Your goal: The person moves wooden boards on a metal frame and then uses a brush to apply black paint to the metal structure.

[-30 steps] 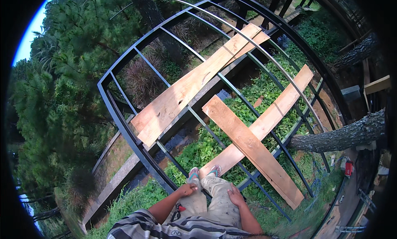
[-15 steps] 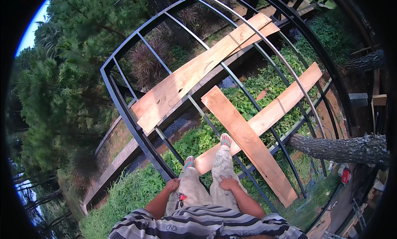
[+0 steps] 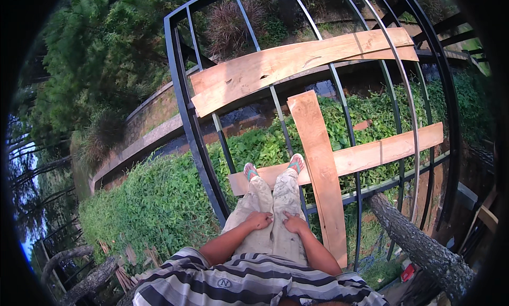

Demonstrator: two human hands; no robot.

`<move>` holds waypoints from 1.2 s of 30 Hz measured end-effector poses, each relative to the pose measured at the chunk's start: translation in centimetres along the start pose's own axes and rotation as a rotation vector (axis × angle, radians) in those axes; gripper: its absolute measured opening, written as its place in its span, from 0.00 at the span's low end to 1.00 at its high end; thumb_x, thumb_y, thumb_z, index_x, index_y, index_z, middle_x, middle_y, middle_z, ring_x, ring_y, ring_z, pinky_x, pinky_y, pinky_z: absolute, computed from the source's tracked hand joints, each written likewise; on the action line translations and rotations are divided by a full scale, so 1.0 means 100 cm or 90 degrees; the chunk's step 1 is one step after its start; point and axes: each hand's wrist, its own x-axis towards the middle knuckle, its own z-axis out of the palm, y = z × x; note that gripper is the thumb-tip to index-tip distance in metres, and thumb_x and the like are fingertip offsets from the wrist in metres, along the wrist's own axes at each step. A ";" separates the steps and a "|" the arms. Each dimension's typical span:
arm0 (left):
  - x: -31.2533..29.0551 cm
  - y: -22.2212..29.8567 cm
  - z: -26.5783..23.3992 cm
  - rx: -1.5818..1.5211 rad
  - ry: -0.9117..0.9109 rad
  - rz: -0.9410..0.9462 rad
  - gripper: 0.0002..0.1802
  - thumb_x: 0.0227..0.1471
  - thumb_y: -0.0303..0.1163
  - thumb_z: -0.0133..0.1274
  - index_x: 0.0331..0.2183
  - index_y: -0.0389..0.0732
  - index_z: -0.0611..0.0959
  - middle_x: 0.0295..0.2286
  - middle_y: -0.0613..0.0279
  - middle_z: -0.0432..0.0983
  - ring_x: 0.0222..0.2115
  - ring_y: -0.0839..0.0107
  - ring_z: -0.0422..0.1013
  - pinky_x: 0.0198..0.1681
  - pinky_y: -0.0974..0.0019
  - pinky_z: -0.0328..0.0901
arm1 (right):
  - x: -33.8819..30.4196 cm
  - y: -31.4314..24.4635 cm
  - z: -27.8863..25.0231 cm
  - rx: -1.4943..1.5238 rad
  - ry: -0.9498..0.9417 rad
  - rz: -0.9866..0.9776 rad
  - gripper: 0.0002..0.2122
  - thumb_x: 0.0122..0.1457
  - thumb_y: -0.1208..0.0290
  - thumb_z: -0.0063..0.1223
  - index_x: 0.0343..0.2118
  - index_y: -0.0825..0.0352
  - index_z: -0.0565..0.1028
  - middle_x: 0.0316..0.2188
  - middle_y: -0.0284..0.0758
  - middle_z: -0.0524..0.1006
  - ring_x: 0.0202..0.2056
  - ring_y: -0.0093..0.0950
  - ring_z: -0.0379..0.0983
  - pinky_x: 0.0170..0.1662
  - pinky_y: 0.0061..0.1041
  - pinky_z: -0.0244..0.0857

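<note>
Looking down through the black metal frame (image 3: 186, 102), green ground cover (image 3: 154, 200) spreads far below. Three wooden planks lie on the bars: the long plank (image 3: 297, 65) runs crosswise at the far side, the cross plank (image 3: 371, 155) carries both feet, and the upright plank (image 3: 321, 168) points straight away, just right of the legs. Left hand (image 3: 259, 219) rests flat on the left thigh, fingers loosely spread, holding nothing; right hand (image 3: 295, 223) does the same on the right thigh, nearer the upright plank.
</note>
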 end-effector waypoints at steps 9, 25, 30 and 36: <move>-0.004 -0.005 0.026 -0.064 -0.023 0.028 0.28 0.63 0.54 0.40 0.57 0.52 0.77 0.51 0.52 0.77 0.56 0.54 0.70 0.66 0.36 0.42 | 0.029 0.013 0.012 -0.102 -0.032 -0.018 0.29 0.64 0.49 0.38 0.70 0.39 0.55 0.65 0.61 0.56 0.62 0.53 0.63 0.65 0.47 0.58; -0.014 -0.036 0.007 -0.212 -0.021 0.049 0.28 0.63 0.57 0.41 0.56 0.55 0.77 0.51 0.56 0.78 0.55 0.54 0.70 0.58 0.49 0.61 | 0.038 -0.007 0.013 -0.130 -0.019 -0.012 0.29 0.67 0.52 0.37 0.70 0.50 0.57 0.64 0.48 0.66 0.64 0.56 0.58 0.68 0.44 0.52; -0.025 -0.087 0.034 -0.195 0.015 0.114 0.27 0.63 0.56 0.41 0.55 0.52 0.78 0.49 0.53 0.78 0.53 0.51 0.71 0.56 0.51 0.64 | 0.068 -0.026 0.052 -0.149 0.029 -0.017 0.28 0.66 0.52 0.37 0.69 0.50 0.57 0.63 0.53 0.65 0.64 0.57 0.57 0.68 0.46 0.52; -0.051 -0.171 -0.007 -0.242 -0.029 0.156 0.27 0.65 0.52 0.44 0.54 0.44 0.78 0.46 0.49 0.79 0.49 0.52 0.74 0.53 0.56 0.66 | 0.041 -0.127 0.060 -0.124 0.118 0.126 0.30 0.63 0.48 0.40 0.68 0.43 0.59 0.65 0.60 0.55 0.60 0.56 0.66 0.61 0.46 0.62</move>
